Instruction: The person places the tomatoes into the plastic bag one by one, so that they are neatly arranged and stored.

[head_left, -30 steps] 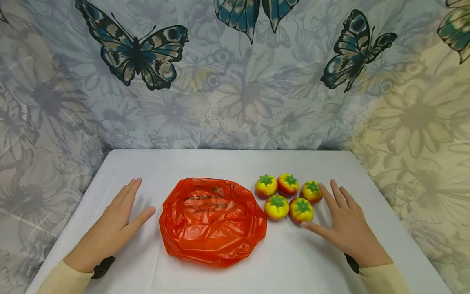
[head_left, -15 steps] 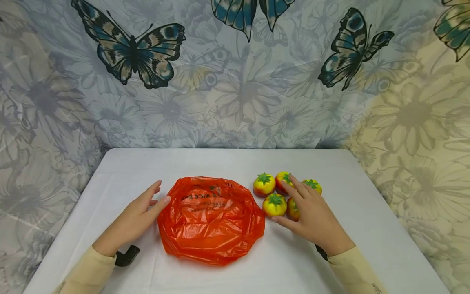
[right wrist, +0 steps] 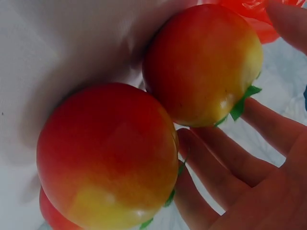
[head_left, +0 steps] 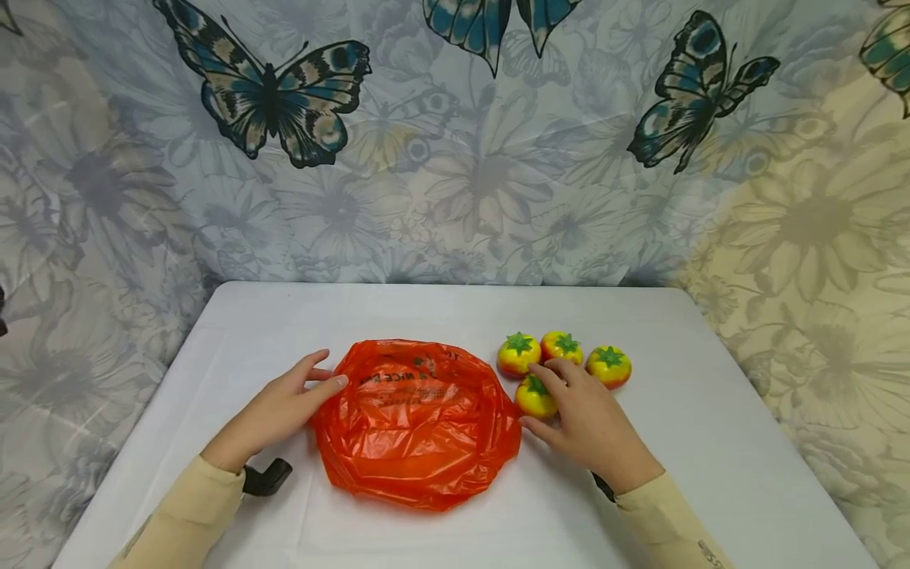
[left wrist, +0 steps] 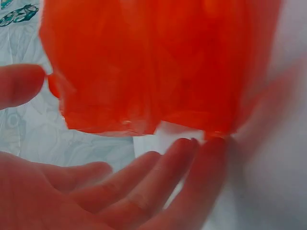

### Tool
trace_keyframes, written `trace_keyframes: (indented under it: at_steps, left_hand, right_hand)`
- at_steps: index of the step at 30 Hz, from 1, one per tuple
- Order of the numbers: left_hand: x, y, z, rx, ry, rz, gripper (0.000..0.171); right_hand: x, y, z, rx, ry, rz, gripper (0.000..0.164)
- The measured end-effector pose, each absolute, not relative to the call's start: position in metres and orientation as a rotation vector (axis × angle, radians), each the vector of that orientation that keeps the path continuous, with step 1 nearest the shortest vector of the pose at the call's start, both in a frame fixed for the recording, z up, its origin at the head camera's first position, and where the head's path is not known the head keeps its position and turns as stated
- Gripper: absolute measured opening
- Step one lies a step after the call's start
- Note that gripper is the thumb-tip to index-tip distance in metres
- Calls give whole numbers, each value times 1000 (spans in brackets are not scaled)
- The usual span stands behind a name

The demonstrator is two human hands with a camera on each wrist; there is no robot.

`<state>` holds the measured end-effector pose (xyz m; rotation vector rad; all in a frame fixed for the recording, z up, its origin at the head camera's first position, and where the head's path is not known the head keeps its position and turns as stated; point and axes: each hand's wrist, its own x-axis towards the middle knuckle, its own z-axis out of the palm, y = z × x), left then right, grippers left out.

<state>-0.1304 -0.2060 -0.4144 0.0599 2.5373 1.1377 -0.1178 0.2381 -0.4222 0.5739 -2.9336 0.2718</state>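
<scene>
In the head view a crinkled red plastic bag (head_left: 419, 442) with dark print lies flat on the white table. My left hand (head_left: 280, 407) is at its left edge; the left wrist view shows the thumb and fingertips against the bag (left wrist: 144, 67), spread apart. My right hand (head_left: 586, 419) reaches over the front of several red-and-yellow, tomato-like fruits with green leafy tops. Its thumb and fingers stand loosely about the front left fruit (head_left: 535, 397). In the right wrist view that fruit (right wrist: 201, 67) sits beside another fruit (right wrist: 108, 158), which the hand hides in the head view.
Three more fruits sit behind the right hand: a back left fruit (head_left: 519, 354), a back middle fruit (head_left: 562, 348) and a right fruit (head_left: 608, 367). The white table (head_left: 725, 442) meets a butterfly-and-flower patterned cloth (head_left: 490, 182) at its back edge.
Both hands have moved inward. The left has come to the bag's left edge; the right has slid leftward over the fruits to the front left one. Bag and fruits look unmoved.
</scene>
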Motion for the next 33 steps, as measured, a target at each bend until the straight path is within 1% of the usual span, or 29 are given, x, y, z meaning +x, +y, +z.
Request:
trace_keyframes:
  at_steps: [10, 15, 19, 24, 33]
  left_hand:
    - [-140, -202, -407, 17, 2483, 1086, 105]
    - [-143, -201, -409, -37, 2451, 1086, 107]
    - [-144, -200, -408, -89, 2407, 1146, 103]
    - [-145, -200, -406, -106, 2402, 1185, 93]
    - [-141, -198, -411, -129, 2388, 1262, 76]
  right_hand:
    - [-120, 233, -426, 580, -2933, 244, 74]
    - [-121, 231, -426, 606, -2903, 243, 71]
    - [-122, 230, -427, 624, -2894, 248, 68]
    - [-124, 227, -424, 611, -2918, 256, 66]
    - [-124, 217, -406, 575, -2906, 326, 66]
